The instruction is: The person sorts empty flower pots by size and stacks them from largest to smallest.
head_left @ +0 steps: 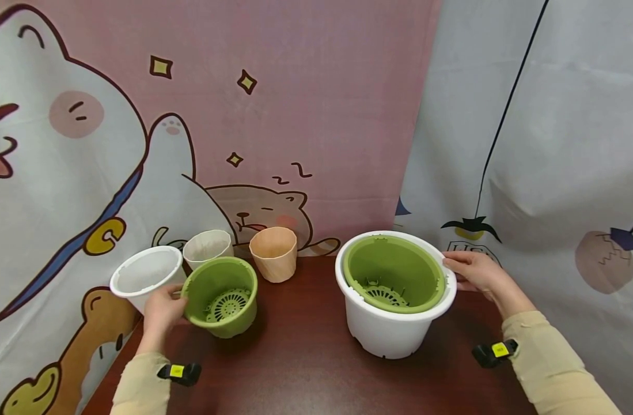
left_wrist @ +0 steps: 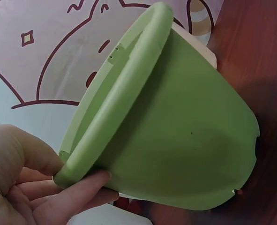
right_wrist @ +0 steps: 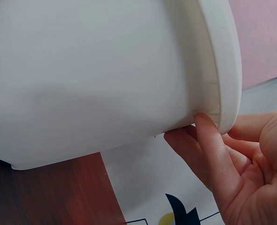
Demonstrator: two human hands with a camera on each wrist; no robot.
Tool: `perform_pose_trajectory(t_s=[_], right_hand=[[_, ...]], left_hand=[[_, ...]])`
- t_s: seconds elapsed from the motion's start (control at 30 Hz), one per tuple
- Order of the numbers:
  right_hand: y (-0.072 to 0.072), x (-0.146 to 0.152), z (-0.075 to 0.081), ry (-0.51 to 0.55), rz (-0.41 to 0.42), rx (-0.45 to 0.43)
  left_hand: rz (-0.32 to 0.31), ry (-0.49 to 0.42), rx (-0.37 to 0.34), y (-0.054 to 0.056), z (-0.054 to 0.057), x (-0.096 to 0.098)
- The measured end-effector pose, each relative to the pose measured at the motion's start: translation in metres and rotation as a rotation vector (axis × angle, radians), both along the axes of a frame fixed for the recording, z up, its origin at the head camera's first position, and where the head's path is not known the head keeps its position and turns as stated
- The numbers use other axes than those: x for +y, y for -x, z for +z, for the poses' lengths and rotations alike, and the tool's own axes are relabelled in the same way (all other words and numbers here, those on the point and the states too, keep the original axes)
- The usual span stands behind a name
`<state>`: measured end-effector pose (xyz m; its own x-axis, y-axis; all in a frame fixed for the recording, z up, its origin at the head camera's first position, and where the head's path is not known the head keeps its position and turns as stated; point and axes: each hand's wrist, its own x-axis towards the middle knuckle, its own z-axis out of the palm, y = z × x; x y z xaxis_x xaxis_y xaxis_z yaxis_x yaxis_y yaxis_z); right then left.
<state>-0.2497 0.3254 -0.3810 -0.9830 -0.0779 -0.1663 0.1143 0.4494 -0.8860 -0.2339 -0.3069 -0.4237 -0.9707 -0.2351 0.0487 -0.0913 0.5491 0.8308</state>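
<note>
Between thumb and fingers, my left hand [head_left: 163, 311] pinches the rim of a small green flowerpot [head_left: 220, 328], which has a slotted bottom. The left wrist view shows the thumb over the rim and the fingers beneath it. On the right, a large white flowerpot [head_left: 389, 334] has a green flowerpot [head_left: 394, 259] nested inside. My right hand [head_left: 477, 274] grips the white pot's rim at its right side, fingers under the lip in the right wrist view. Both pots tilt toward the head camera.
Behind the left hand stand a white pot [head_left: 147, 271], a ribbed whitish pot [head_left: 208, 245] and a peach-coloured pot [head_left: 275, 253]. The dark red table [head_left: 306, 369] ends at a printed cartoon cloth [head_left: 316, 104].
</note>
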Motion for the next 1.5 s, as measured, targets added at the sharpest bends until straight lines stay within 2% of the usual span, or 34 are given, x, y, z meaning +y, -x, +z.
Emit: perform_pose_trajectory(t_s=[0.23,0.43,0.6,0.83,1.5], right_hand=[[0.000,0.001,0.001,0.009,-0.002,-0.005],[0.000,0.002,-0.001,0.005,-0.007,-0.006],[0.001,0.002,-0.002,0.016,-0.014,-0.009],[0.000,0.002,-0.002,0.015,-0.009,-0.008],[0.001,0.001,0.000,0.023,-0.018,-0.011]], left_hand=[[0.007,0.003,0.018,-0.002,-0.002,0.006],[0.019,-0.042,0.028,-0.004,0.000,0.016],[0.010,-0.048,0.038,-0.006,0.007,0.025],[-0.019,-0.116,0.059,-0.005,0.019,0.035],[-0.089,-0.173,0.089,-0.002,0.049,0.060]])
